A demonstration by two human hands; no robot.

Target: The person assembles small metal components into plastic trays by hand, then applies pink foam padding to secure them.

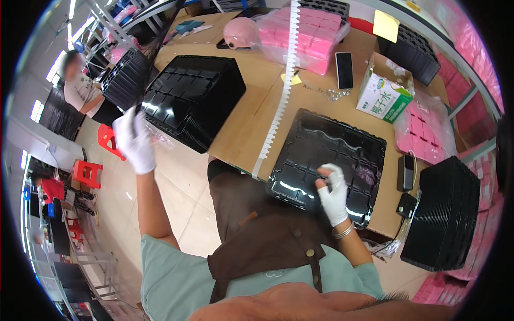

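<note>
One black plastic tray (320, 152) lies on one cardboard-covered table (231, 134), under the right hand (334, 195), whose bent fingers are apart, while one tray stack (195, 96) is beside the left hand (135, 142), whose grip I cannot tell.
</note>
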